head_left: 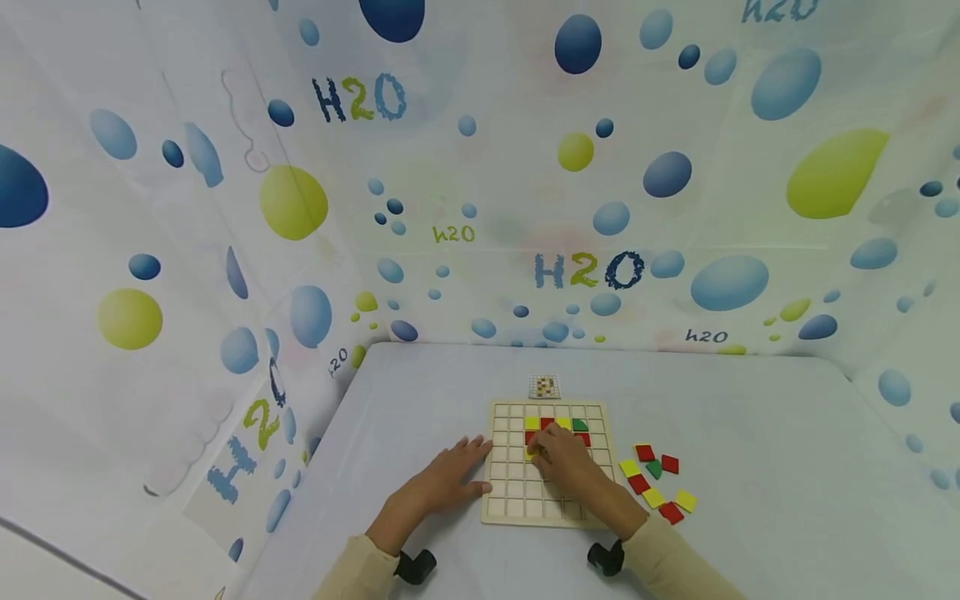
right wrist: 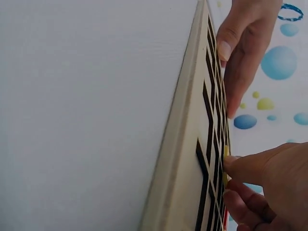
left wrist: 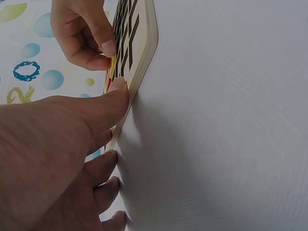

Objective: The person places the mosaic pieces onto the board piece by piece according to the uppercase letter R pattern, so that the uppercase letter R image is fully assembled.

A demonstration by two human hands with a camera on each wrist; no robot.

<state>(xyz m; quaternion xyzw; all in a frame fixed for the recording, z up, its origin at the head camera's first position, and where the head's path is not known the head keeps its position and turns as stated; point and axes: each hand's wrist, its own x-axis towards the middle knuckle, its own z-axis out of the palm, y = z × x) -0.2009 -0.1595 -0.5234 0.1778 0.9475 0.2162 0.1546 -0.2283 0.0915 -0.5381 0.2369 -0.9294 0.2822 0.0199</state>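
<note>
A square wooden grid board (head_left: 517, 508) lies on the table. My left hand (head_left: 448, 477) rests at its left side, thumb and fingertips along the edge, fingers loosely spread. Over the upper middle of the grid, my right hand (head_left: 567, 462) pinches a yellow tile (right wrist: 225, 153) between thumb and fingers, right at the board's surface. Along the row above are a yellow tile (head_left: 532, 423), a red tile (head_left: 547, 422), another yellow one and a green piece (head_left: 581, 425) with a curved edge. A red tile (head_left: 582, 439) shows beside the right hand, which hides some cells.
Right of the board lie several loose tiles, among them a red tile (head_left: 645, 452), a green piece (head_left: 654, 469) and a yellow tile (head_left: 685, 501). A small patterned card (head_left: 543, 387) sits behind the board. A printed curtain (head_left: 495, 167) surrounds the table's back and sides.
</note>
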